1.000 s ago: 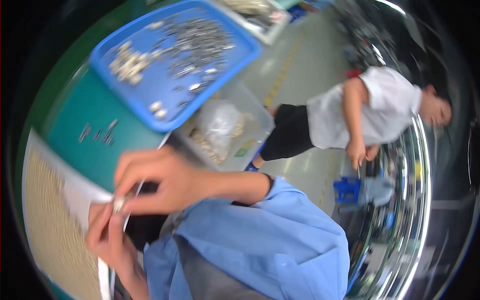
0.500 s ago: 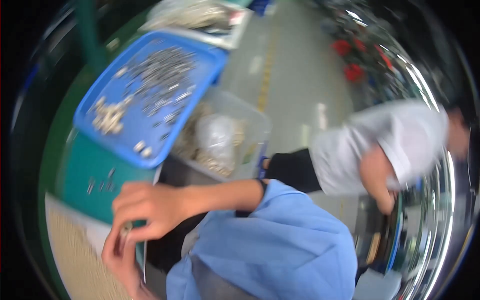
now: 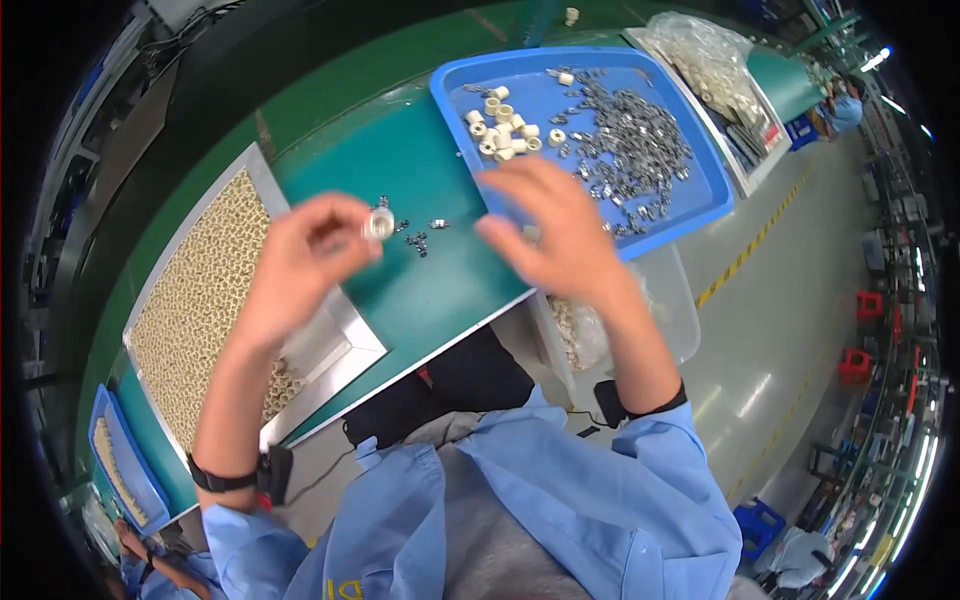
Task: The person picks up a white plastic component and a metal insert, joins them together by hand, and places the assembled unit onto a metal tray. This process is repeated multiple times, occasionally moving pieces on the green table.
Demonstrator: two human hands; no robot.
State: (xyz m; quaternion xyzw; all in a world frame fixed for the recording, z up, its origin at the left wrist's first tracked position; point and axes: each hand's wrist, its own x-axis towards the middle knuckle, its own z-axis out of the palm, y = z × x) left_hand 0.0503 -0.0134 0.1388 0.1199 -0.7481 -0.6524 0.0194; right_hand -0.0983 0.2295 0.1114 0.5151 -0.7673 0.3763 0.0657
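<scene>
My left hand (image 3: pixel 305 255) pinches a small cream cylindrical sleeve (image 3: pixel 379 224) between thumb and fingertips, its round opening showing. Below it, a few small metal clips (image 3: pixel 416 243) lie loose on the green tabletop (image 3: pixel 430 290). At the near edge of the blue tray (image 3: pixel 720 208), my right hand (image 3: pixel 550 225) hovers with fingers and thumb apart, and no object shows between them. Inside that tray, a heap of metal clips (image 3: pixel 640 140) spreads over the middle and right, and a group of cream sleeves (image 3: pixel 503 125) sits at the left.
To the left, a metal-rimmed tray (image 3: pixel 355 345) holds many cream pieces. A clear plastic bin (image 3: pixel 685 330) stands below the table edge at right. Beyond the blue tray is a box with a plastic bag (image 3: pixel 705 60). Another person's arm (image 3: pixel 165 565) shows at lower left.
My view has swung round, bringing the table to the centre. My hands, close together before, are now apart, the right one at the blue tray. The nearby white-sleeved person is no longer close by.
</scene>
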